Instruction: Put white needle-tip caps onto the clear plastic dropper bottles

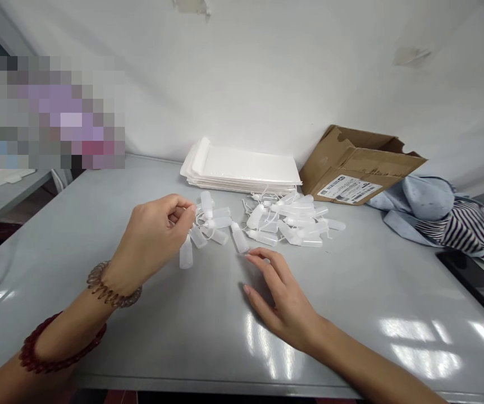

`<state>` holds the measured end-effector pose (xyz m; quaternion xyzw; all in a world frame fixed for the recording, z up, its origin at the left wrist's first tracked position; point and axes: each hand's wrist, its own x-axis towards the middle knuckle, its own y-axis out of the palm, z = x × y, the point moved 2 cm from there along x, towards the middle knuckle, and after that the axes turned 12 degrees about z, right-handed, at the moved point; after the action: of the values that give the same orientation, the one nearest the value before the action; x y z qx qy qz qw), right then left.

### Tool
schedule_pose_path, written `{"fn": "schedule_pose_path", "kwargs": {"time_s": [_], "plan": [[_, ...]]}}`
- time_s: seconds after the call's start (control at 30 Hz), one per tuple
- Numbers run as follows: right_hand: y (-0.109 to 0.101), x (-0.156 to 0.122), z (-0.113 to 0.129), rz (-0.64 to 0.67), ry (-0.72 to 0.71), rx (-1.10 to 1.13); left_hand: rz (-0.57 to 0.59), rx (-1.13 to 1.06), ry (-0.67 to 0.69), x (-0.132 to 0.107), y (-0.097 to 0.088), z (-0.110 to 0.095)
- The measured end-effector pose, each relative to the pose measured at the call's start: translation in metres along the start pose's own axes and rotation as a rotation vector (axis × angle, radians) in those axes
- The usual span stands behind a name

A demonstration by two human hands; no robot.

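This looks like a plain packing room in a small workplace rather than a home: ahead of the fingers [263, 259], a grey counter [364, 297] carries a stack of white padded mailers [242, 168] and loose plastic dropper bottles [288, 221], while an opened cardboard carton [351, 163] with a printed shipping label [349, 189] sits farther right, against a scuffed white wall [267, 73]

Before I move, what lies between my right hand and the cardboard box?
The head view shows small translucent plastic bottles heaped between your right hand and the cardboard box.
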<state>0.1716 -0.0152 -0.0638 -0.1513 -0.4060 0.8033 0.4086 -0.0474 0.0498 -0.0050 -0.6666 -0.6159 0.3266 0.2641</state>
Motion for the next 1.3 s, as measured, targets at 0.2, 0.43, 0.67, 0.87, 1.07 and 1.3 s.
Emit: {"fn": "schedule_pose_path", "kwargs": {"time_s": [0.2, 0.43, 0.67, 0.87, 1.07, 1.3], "plan": [[-0.003, 0.006, -0.001, -0.026, -0.059, -0.117, -0.047, 0.017, 0.029, -0.003, 0.001, -0.002], [-0.014, 0.051, 0.006, 0.011, 0.021, -0.629, -0.04, 0.051, 0.098, -0.003, 0.007, -0.006], [-0.008, 0.082, -0.001, 0.039, 0.106, -0.599, 0.014, 0.077, 0.166, -0.006, 0.013, -0.005], [-0.04, 0.065, -0.004, -0.098, 0.143, -0.336, 0.022, 0.073, 0.193, -0.009, 0.017, -0.008], [-0.051, 0.018, -0.011, -0.172, 0.227, 0.609, 0.303, -0.16, 0.231, -0.013, 0.021, -0.015], [-0.042, -0.001, -0.019, -0.145, 0.259, 0.864, 0.621, -0.345, 0.236, -0.02, 0.035, -0.022]]}}
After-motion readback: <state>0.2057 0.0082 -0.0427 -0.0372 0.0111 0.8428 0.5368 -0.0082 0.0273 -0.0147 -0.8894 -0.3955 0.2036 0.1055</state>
